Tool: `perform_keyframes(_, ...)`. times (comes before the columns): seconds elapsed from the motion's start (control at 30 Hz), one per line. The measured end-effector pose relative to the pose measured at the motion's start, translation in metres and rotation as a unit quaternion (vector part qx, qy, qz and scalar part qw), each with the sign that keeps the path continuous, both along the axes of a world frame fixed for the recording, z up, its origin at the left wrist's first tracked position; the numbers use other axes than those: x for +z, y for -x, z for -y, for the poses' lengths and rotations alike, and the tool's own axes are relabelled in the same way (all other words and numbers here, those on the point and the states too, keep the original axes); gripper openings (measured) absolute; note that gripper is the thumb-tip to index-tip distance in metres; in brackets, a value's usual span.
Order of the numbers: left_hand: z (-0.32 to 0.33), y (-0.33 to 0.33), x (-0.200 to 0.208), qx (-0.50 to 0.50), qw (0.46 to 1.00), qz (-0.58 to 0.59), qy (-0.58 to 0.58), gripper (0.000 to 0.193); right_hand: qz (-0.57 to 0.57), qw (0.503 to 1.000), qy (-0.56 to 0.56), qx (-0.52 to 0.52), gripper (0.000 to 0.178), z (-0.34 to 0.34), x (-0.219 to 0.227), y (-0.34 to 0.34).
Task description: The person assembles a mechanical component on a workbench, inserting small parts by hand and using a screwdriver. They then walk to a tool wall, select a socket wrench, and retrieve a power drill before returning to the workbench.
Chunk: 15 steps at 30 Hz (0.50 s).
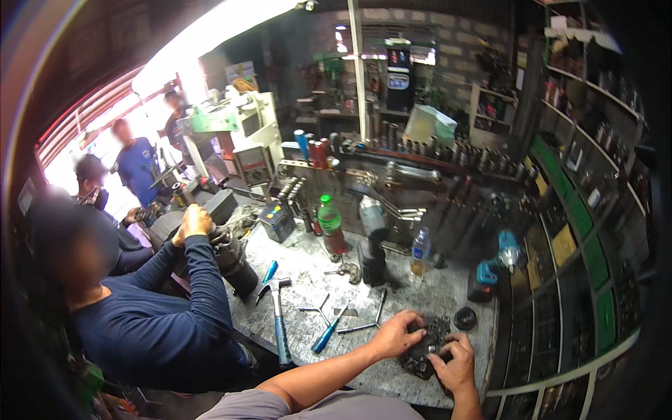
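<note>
Left hand (pixel 402 334) and right hand (pixel 458 362) on a dark part (pixel 417 365).
The part lies at the counter's (pixel 311 281) near edge, left fingers curled over its top, right thumb and fingers at its right side; whether either grip pinches, I cannot tell. A black cap (pixel 464 318) sits just beyond; a screwdriver (pixel 325 339) lies left.

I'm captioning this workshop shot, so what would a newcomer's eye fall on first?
Probably the person's left hand and right hand, touching a dark metal part at the near right of the workbench. Next, the blue-handled hammer lying left of them, and the green-capped bottle standing farther back. At the left, a co-worker in dark blue reaches forward.
</note>
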<state>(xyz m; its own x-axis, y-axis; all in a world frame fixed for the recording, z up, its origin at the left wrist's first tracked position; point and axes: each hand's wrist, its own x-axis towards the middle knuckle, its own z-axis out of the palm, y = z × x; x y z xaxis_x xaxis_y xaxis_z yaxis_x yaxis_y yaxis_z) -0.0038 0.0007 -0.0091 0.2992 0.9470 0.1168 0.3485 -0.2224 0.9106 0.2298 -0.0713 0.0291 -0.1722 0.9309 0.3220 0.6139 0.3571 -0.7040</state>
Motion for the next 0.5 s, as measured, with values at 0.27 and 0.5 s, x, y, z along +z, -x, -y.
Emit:
perform_keyframes(0.27, -0.004, 0.003, -0.003, -0.041, 0.998, 0.017, -0.036, 0.036, 0.009, 0.999, -0.036, -0.026, 0.031, 0.002, 0.006, 0.006)
perform_keyframes(0.5, -0.009, 0.005, -0.007, -0.046, 0.998, 0.024, -0.034, 0.033, 0.024, 0.998, -0.046, -0.025, 0.031, 0.001, 0.006, 0.01)
